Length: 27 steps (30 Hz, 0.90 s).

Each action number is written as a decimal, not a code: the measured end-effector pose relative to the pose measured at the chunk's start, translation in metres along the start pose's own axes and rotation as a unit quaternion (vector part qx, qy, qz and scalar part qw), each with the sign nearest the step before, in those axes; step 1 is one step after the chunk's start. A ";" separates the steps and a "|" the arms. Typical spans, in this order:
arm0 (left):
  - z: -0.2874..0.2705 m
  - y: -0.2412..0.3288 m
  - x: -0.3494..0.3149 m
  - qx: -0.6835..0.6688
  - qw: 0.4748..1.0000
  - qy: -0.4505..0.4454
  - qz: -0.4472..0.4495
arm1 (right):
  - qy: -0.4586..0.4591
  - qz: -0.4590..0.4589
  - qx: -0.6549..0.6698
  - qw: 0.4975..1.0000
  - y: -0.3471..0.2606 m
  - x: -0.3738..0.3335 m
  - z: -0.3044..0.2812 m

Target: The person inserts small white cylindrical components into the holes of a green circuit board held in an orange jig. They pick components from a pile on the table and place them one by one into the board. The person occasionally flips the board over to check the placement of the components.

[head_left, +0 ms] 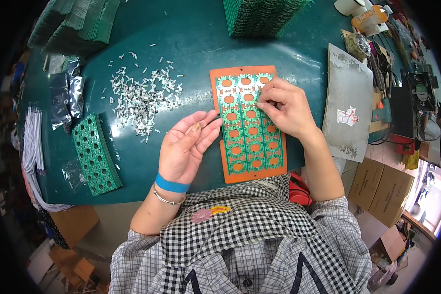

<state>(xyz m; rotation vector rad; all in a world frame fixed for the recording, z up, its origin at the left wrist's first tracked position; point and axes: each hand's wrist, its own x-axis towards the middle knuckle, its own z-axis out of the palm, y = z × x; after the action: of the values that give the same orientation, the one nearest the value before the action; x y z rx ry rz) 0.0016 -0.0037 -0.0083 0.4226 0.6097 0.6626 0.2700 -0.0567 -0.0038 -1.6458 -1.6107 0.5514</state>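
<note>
A green circuit board panel [256, 128] with rows of oval openings lies on an orange fixture plate [256, 178] in front of me. My right hand [287, 105] is over the panel's upper right part, thumb and fingers pinched together; whatever they grip is hidden. To the left of the panel, my left hand [186, 144] is turned palm up with loosely curled, parted fingers, their tips close to the plate's left edge. Its palm shows nothing held. Farther left lies a loose pile of small white parts [143, 98], some scattered around it.
Stacked green boards [97, 154] lie at left, with more stacks [264, 17] at the back. Silvery bags [67, 95] and a white cable bundle [33, 142] rest near the left edge. A grey metal sheet [348, 103] and tools are at right; cardboard boxes [381, 190] stand beyond the table.
</note>
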 end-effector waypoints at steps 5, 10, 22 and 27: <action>-0.006 -0.006 0.000 -0.007 1.000 -0.007 -0.018 | -0.022 0.024 0.027 0.999 -0.004 -0.002 -0.004; -0.002 -0.007 0.001 -0.013 1.000 -0.007 -0.014 | -0.026 -0.027 0.013 0.999 0.000 -0.001 -0.002; 0.001 -0.008 0.001 0.006 0.999 -0.020 -0.029 | -0.024 -0.088 -0.051 0.995 -0.005 0.002 -0.002; 0.003 -0.008 0.000 0.029 0.999 -0.026 -0.033 | -0.015 -0.101 -0.068 0.992 -0.011 0.004 0.002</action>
<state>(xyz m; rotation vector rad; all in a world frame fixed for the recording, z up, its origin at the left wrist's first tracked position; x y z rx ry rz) 0.0071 -0.0094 -0.0102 0.4712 0.5918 0.5695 0.2620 -0.0537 0.0037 -1.5540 -1.8461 0.3706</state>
